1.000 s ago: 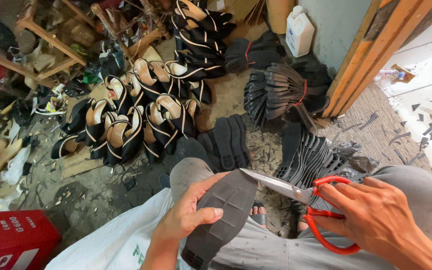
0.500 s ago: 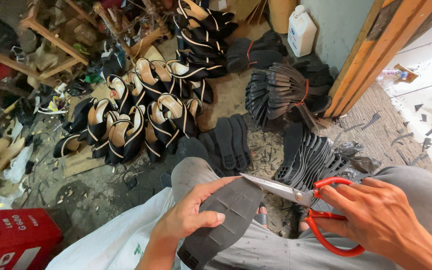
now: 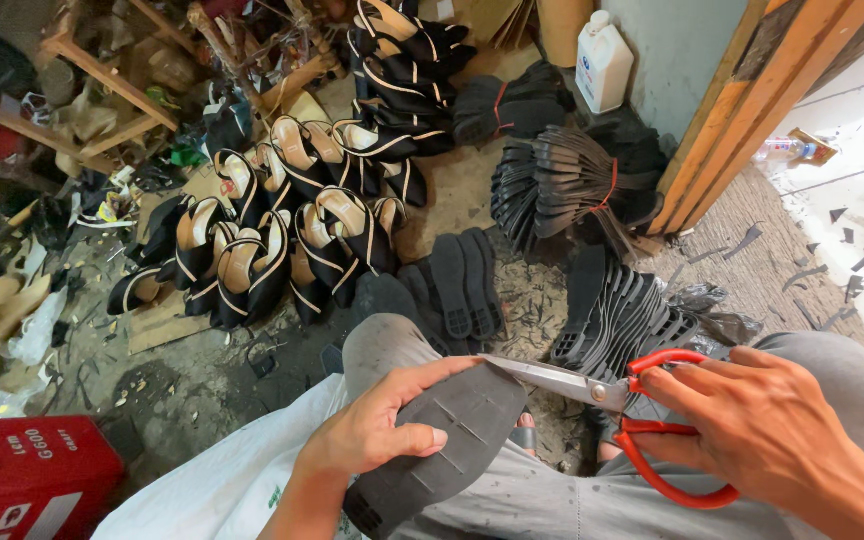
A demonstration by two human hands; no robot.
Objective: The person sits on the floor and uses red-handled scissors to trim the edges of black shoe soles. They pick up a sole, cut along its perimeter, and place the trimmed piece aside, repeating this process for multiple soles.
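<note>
Left hand (image 3: 377, 435) pinches the black sole (image 3: 432, 445) over my lap, at 6 o'clock. Right hand (image 3: 762, 420), at 4 o'clock, grips red scissors (image 3: 642, 400), blades at the sole's top edge.

Red carton (image 3: 27, 485) btm left (white print), white jug (image 3: 603, 62) w/ blue label

— Where does the light come from?
— From the upper right of the frame; the pale floor (image 3: 852, 150) there is bright, almost washed out.
— And the rest?
— Dimmer toward the upper left, where the clutter sinks into shadow. The middle is evenly lit, with soft shadows.
— Sharp?
— Mostly. The scissors (image 3: 642, 400) and the dark sole (image 3: 442, 440) are crisp. Straight lines bow near the edges, as with a wide lens.
</note>
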